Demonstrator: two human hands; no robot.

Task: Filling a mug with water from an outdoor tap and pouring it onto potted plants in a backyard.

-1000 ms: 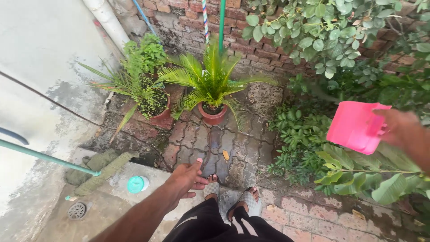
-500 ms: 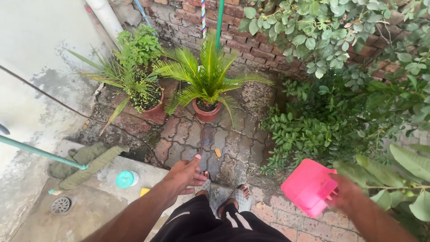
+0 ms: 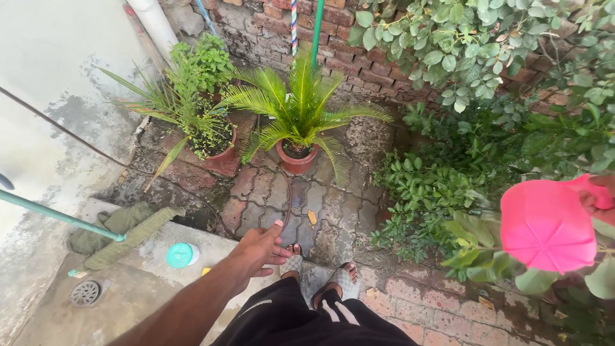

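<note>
The head view looks down on a wet paved yard beside a brick wall (image 3: 359, 61). The right hand (image 3: 599, 198) is at the right edge of the picture, and only part of it shows. Its fingers are closed around the handle of a pink mug (image 3: 548, 224), which it holds up in the air over the bushes (image 3: 448, 186). The mug is tipped so that its round bottom faces the camera.

The left hand (image 3: 259, 250) is stretched forward and low, with nothing in it. Its fingers are straight and a little apart, and it touches no thing. Just beside it, lower in the picture, are the person's two feet in sandals (image 3: 320, 279) on the paving.

Further ahead, near the wall, stand two clay pots: a palm (image 3: 298, 122) in the middle and a second pot (image 3: 214, 144) with grassy plants to its left. On the concrete step at the left lie a small teal lid (image 3: 180, 255) and a green rag (image 3: 122, 227), and a round drain (image 3: 85, 293) is near the corner.
</note>
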